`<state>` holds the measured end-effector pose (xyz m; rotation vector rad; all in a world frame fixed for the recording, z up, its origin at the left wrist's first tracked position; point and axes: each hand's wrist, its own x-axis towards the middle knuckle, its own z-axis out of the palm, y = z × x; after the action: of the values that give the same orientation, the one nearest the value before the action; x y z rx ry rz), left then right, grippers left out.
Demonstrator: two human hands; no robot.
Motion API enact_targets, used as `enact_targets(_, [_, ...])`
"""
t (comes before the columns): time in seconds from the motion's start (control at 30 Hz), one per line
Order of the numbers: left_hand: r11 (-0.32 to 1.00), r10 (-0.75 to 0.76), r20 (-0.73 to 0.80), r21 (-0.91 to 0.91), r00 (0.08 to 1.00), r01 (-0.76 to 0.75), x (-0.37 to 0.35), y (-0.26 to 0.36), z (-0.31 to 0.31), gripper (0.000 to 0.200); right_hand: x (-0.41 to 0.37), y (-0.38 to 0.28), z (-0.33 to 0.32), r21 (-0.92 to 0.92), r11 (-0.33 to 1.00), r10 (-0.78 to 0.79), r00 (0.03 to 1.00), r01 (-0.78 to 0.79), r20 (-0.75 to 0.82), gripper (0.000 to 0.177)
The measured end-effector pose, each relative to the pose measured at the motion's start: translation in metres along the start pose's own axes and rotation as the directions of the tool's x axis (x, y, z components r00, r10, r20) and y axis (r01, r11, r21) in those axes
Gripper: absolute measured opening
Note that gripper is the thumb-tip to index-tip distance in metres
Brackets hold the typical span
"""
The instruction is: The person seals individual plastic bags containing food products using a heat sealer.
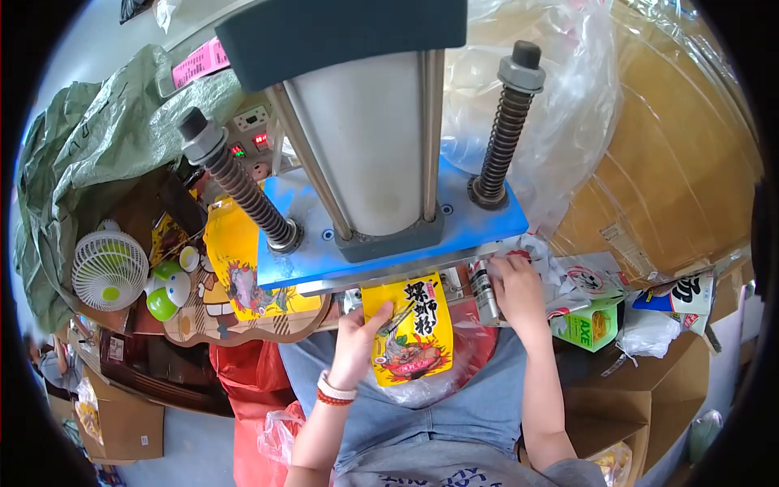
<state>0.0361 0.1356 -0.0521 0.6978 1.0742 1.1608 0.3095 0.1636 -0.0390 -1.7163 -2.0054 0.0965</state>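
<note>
Yellow packet (423, 327), near centre, upper end at blue press plate (493, 230) | left hand (355, 344) pinching its left edge, apparently for alignment | right hand (520, 294) beside silver cylinder (484, 295), right; grip unclear, perhaps bracing.

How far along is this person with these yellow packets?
One yellow packet is in hand: the left hand pinches it, its top at the machine. The right hand is just across from it. More yellow packaging lies to the left; it may be finished or waiting, so I can't tell how much is done or left.
</note>
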Motion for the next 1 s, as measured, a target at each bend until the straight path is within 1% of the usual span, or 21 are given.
enact_targets(0.07, [0.899,0.084,-0.095,0.437,0.992,-0.034,-0.002,0.019,-0.022,0.031,-0.009,-0.01,-0.019,0.068,0.995,0.07,0.997,-0.068,-0.034,0.027])
enact_targets(0.1, [0.881,0.25,-0.075,0.43,0.965,-0.195,0.006,0.017,-0.049,0.051,-0.014,-0.014,-0.03,0.067,0.996,0.066,0.997,-0.064,-0.04,0.027])
enact_targets(0.13, [0.497,0.536,-0.032,0.82,0.843,-0.284,0.004,0.035,-0.061,0.063,-0.022,-0.019,-0.039,0.23,0.968,0.133,0.985,-0.104,-0.112,0.027])
enact_targets(0.17, [-0.027,0.718,0.151,0.982,0.679,-0.189,-0.002,0.051,-0.072,0.075,-0.033,-0.023,-0.044,0.392,0.91,0.211,0.964,-0.133,-0.163,0.028])
enact_targets(0.2, [-0.219,0.602,0.117,0.976,0.79,0.022,-0.002,0.043,-0.096,0.09,-0.045,-0.028,-0.044,0.397,0.908,0.212,0.965,-0.135,-0.156,0.028])
enact_targets(0.27, [-0.222,0.403,0.205,0.967,0.892,-0.123,-0.01,0.031,-0.119,0.091,-0.064,-0.039,-0.044,0.594,0.804,0.112,0.977,0.019,-0.183,0.026])
enact_targets(0.3, [-0.254,0.456,0.3,0.946,0.838,-0.201,-0.02,0.025,-0.119,0.076,-0.069,-0.054,-0.049,0.594,0.804,0.087,0.983,0.026,-0.161,0.027])
enact_targets(0.33, [-0.174,0.509,0.323,0.947,0.798,-0.272,-0.028,0.014,-0.129,0.06,-0.074,-0.07,-0.054,0.596,0.803,0.072,0.988,0.023,-0.136,0.03])
enact_targets(0.37, [-0.09,0.558,0.331,0.936,0.761,-0.341,-0.036,0.012,-0.128,0.045,-0.074,-0.074,-0.057,0.498,0.843,-0.087,0.965,0.205,-0.249,0.036])
enact_targets(0.4, [0.021,0.649,0.244,0.941,0.72,-0.338,-0.043,0.009,-0.121,0.039,-0.075,-0.082,-0.064,0.416,0.868,-0.152,0.942,0.271,-0.299,0.038])
enact_targets(0.47, [0.268,0.659,0.085,0.901,0.747,-0.34,-0.06,0.015,-0.107,0.045,-0.077,-0.105,-0.076,0.285,0.893,-0.238,0.902,0.349,-0.36,0.037])
enact_targets(0.5, [0.189,0.738,0.159,0.884,0.655,-0.428,-0.064,0.019,-0.097,0.044,-0.075,-0.111,-0.073,0.22,0.887,-0.304,0.873,0.406,-0.382,0.039])
enact_targets(0.53, [0.156,0.745,0.179,0.89,0.643,-0.429,-0.073,0.025,-0.083,0.043,-0.072,-0.118,-0.069,0.154,0.876,-0.368,0.841,0.456,-0.397,0.04])
enact_targets(0.6, [0.074,0.752,0.25,0.887,0.609,-0.455,-0.09,0.033,-0.056,0.042,-0.06,-0.126,-0.054,0.179,0.822,-0.485,0.83,0.54,-0.275,0.039])
enact_targets(0.7, [-0.153,0.648,0.517,0.808,0.56,-0.569,-0.109,0.049,-0.032,0.031,-0.056,-0.128,-0.059,0.285,0.683,-0.662,0.735,0.673,-0.148,0.034])
enact_targets(0.73, [-0.084,0.621,0.553,0.752,0.555,-0.654,-0.114,0.056,-0.027,0.028,-0.06,-0.132,-0.075,0.347,0.633,-0.696,0.705,0.692,-0.135,0.035])
enact_targets(0.77, [-0.008,0.592,0.59,0.685,0.549,-0.728,-0.119,0.062,-0.024,0.027,-0.064,-0.134,-0.09,0.305,0.615,-0.723,0.674,0.728,-0.153,0.037])
enact_targets(0.83, [0.196,0.5,0.604,0.619,0.62,-0.761,-0.121,0.066,-0.018,0.023,-0.065,-0.131,-0.094,0.528,0.554,-0.673,0.72,0.643,-0.17,0.042])
enact_targets(0.9, [0.323,0.456,0.534,0.645,0.712,-0.692,-0.111,0.046,-0.015,0.017,-0.058,-0.126,-0.073,0.571,0.653,-0.517,0.844,0.497,-0.144,0.05])
enact_targets(0.97, [0.646,0.176,0.305,0.682,0.936,-0.344,-0.087,0.013,-0.017,0.013,-0.046,-0.117,-0.061,0.487,0.796,-0.35,0.93,0.36,-0.115,0.054])
enact_targets(1.0, [0.848,0.055,0.165,0.513,0.985,-0.133,-0.076,-0.002,-0.014,0.016,-0.043,-0.112,-0.063,0.472,0.835,-0.248,0.959,0.284,-0.139,0.053])
